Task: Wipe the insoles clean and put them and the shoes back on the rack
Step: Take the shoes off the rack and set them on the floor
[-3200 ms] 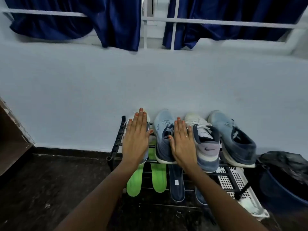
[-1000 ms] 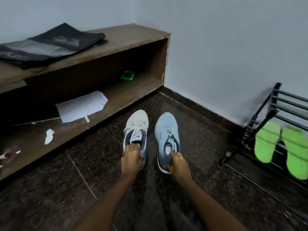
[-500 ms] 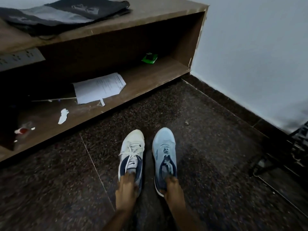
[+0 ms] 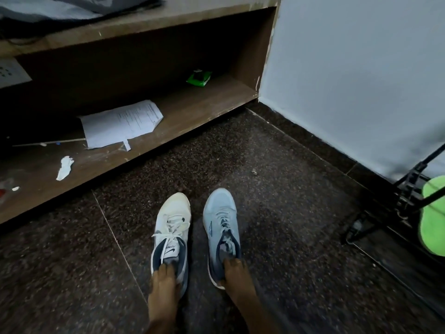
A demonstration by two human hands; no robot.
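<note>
On floor (image 4: 301,201), left hand (image 4: 165,282) gripping white shoe (image 4: 173,220), right hand (image 4: 237,273) blue shoe (image 4: 220,212), fingertips seemingly inside

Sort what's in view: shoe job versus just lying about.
Job: white shoe in left hand, blue shoe in right hand, green insole, rack.
Lying about: printed paper, green packet, white scrap, dark cloth, all on the wooden shelf.

Dark speckled floor (image 4: 289,165), pale blue wall (image 4: 349,68), low wooden shelf (image 4: 192,109).
</note>
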